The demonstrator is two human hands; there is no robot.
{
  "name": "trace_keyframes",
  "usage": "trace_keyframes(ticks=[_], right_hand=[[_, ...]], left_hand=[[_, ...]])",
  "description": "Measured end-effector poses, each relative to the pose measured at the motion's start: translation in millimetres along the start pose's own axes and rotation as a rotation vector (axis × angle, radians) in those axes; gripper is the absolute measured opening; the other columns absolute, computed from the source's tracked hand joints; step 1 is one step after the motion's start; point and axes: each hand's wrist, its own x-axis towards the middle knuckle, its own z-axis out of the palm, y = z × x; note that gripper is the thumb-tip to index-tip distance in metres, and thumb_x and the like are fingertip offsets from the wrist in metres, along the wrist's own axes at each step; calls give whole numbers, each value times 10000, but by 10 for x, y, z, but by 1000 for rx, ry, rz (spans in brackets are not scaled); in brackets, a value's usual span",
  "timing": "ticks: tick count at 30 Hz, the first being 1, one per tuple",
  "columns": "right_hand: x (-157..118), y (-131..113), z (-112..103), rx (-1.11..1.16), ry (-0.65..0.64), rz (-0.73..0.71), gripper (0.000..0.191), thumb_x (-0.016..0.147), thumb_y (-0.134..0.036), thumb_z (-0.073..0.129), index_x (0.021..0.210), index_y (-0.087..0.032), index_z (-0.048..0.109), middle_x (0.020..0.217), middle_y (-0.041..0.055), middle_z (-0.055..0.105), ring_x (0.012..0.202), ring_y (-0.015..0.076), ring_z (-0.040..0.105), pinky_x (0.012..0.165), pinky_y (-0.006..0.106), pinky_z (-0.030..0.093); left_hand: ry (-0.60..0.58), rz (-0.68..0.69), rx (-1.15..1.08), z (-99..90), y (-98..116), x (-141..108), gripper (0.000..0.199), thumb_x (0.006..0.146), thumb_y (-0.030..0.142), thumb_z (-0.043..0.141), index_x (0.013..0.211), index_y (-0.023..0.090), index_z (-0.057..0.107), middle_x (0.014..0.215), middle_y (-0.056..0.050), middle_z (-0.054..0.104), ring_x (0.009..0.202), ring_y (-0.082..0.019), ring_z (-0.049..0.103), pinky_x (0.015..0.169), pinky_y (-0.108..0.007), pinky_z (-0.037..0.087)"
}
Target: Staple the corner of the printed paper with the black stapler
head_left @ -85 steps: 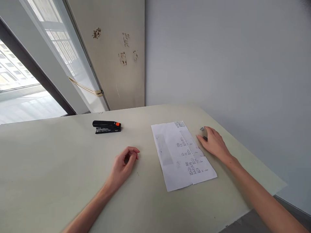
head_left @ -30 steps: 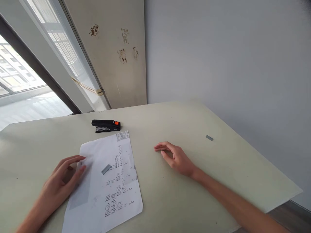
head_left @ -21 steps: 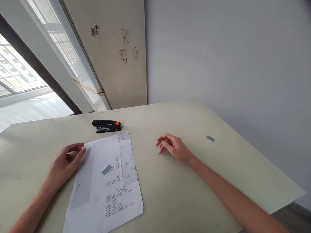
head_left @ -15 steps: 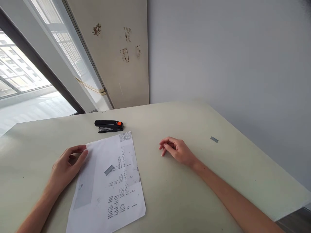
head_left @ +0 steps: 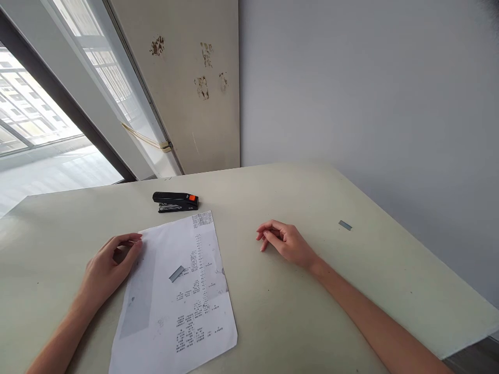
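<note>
Head view: my left hand (head_left: 109, 265) rests at the far left corner of the sheet of paper (head_left: 161, 301), fingers curved and the thumb close to the fingertips; I cannot tell whether they pinch the edge or only touch it. My right hand (head_left: 286, 241) is over the table (head_left: 304, 322), to the right of the paper and well apart from it, with its fingers loosely curled, slightly parted and holding nothing.

The printed sheet lies flat in front of me, its near edge running out of view. On it, near the middle, sits a small grey strip (head_left: 176, 274), set at a slant. A second grey strip (head_left: 345, 225) lies on the bare tabletop, beyond my right hand to the right. Just past the paper's far edge stands a black stapler (head_left: 175, 202) with an orange patch at its right end.
</note>
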Motion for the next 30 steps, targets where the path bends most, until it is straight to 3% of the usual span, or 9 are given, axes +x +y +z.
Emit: trace_keyframes(ticks=[9, 14, 30], right_hand=[[0, -36, 2, -8, 0, 3, 249, 1036, -395, 522, 1049, -214, 693, 973, 46, 760, 760, 178, 772, 717, 323, 556], [5, -35, -6, -2, -11, -11, 262, 1034, -413, 522, 1048, -218, 695, 976, 51, 763, 759, 180, 769, 784, 356, 586], [10, -22, -7, 5, -16, -16, 244, 1038, -385, 519, 1062, -215, 693, 986, 49, 758, 769, 174, 767, 791, 347, 584]], left_hand=[[39, 2, -18, 4, 67, -49, 425, 883, 618, 552, 1107, 281, 681, 1039, -4, 713, 785, -188, 580, 776, -307, 453], [56, 9, -20, 5, 128, -82, 398, 892, 601, 544, 1081, 279, 684, 1016, 0, 707, 801, -192, 578, 773, -304, 453], [41, 23, -8, 1, 79, -57, 380, 907, 581, 544, 1096, 281, 681, 1055, 5, 703, 818, -187, 592, 781, -301, 444]])
